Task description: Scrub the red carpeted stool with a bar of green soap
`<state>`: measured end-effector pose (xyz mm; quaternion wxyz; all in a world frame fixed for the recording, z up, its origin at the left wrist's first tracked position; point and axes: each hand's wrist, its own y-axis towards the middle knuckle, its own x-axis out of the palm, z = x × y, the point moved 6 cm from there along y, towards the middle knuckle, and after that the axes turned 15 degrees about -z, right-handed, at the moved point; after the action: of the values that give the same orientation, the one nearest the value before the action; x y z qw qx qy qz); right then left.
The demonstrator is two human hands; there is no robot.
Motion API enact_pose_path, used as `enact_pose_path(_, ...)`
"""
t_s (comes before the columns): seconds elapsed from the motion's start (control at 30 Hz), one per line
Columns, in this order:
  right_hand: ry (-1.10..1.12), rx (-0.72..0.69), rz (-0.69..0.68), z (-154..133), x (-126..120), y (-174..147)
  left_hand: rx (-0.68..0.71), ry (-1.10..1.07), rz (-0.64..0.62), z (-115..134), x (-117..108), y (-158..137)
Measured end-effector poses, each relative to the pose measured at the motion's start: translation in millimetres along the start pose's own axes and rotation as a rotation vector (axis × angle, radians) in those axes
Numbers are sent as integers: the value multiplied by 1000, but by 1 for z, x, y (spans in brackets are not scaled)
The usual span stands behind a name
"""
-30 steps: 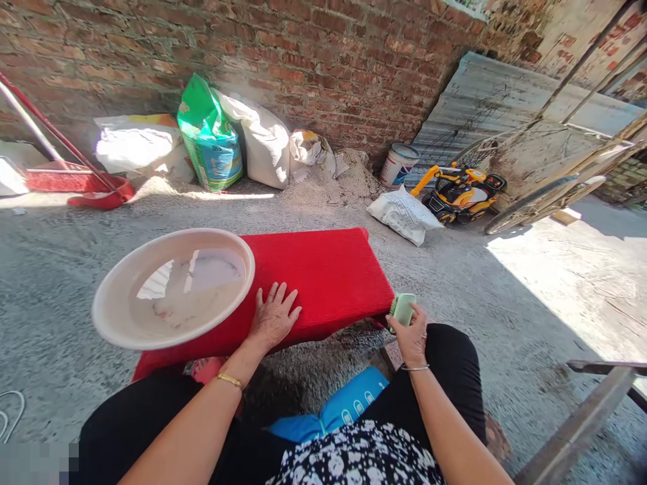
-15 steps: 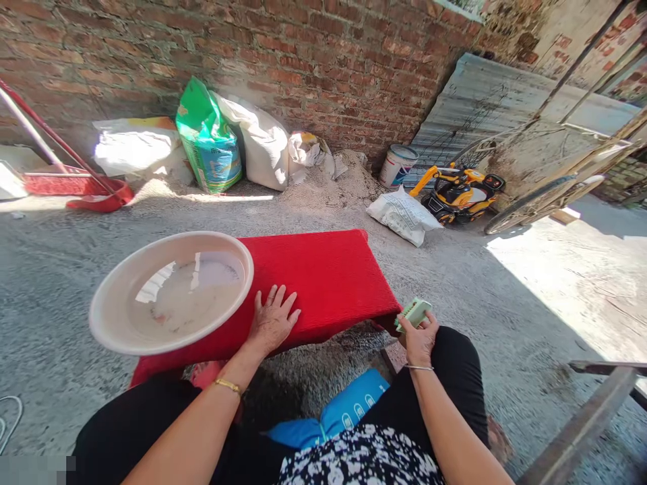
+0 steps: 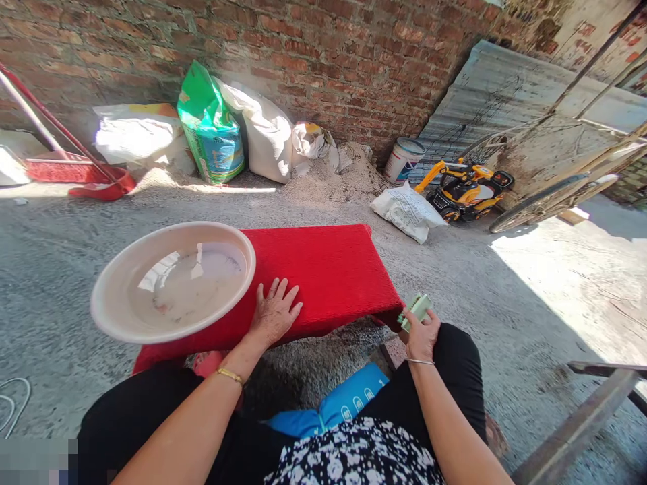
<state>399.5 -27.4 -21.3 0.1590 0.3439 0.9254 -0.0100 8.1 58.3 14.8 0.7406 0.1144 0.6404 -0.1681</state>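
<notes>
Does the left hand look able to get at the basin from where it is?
Probably yes: the left hand rests spread on the red cloth, right beside the basin, with nothing visible between them.

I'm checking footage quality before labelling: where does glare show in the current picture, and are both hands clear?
Head view: bright reflections streak the water in the basin; head view: the sack left of the green bag and the sunlit ground at right look nearly washed out; head view: the left hand and right hand lie in shade, without obvious blur.
</notes>
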Motion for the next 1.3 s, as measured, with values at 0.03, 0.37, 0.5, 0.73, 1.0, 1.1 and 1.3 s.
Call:
enact_pose_path(0.03, -96, -58, -29, -14, 5, -5, -1, -5, -2, 0, 0, 0)
enact_pose_path(0.37, -719, -602, -641, -91, 106, -78, -12, -13, -7, -1, 1, 0)
enact_pose_path(0.5, -826, -362, -421, -67, 55, -23, -11, -37, -4, -1, 1, 0)
enact_pose_path(0.73, -724, -372, -431, -80, 53, -24, -11, 9, -2, 0, 2, 0)
enact_pose_path(1.0, -793, -393, -455, -72, 60, -22, -15, 22, -9, 1, 0, -1)
enact_pose_path(1.1, -837, -271, -255, -63, 30, 12, -14, 10, -11, 1, 1, -1)
enact_pose_path(1.3, -813, -332, -419, -60, 46, 39, -32, 17, -22, 0, 2, -2)
